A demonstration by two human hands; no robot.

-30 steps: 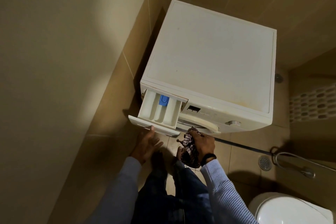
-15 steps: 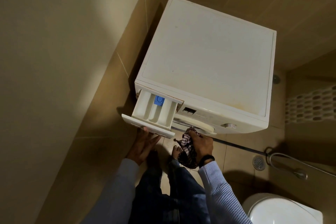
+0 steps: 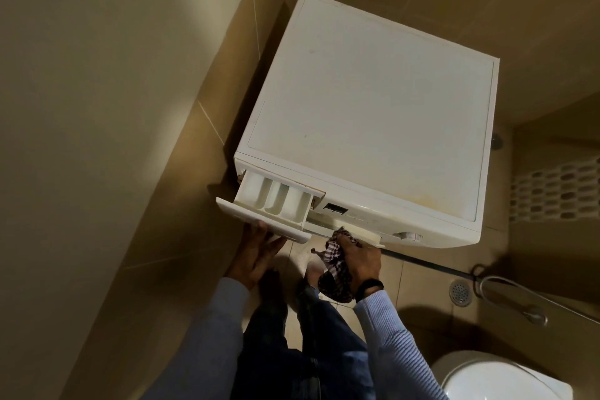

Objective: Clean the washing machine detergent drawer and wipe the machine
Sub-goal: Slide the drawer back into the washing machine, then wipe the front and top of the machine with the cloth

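Overhead, from where I stand in a tiled bathroom, the white washing machine fills the middle of the view. Its left side is close to the tiled wall, and its flat top shows faint yellowish staining toward the near right corner. At the machine's near left corner the detergent drawer stands pulled out toward me, three pale compartments side by side, its front panel jutting past the machine's face. My left hand reaches up beneath that panel, fingers straight and a little spread, the tips touching its lower edge; it clasps nothing. My right hand is curled tight round a bunched checked cloth, raised to the front of the machine just below the control panel and right of the drawer. Whether the cloth touches the machine I cannot tell. A black wristband sits above the cuff of my pale blue sleeve. On the control panel a small dark display lies just right of the drawer, with a dial further right. On the floor to the right are a round floor drain and a hose. A white toilet shows in the near right corner.
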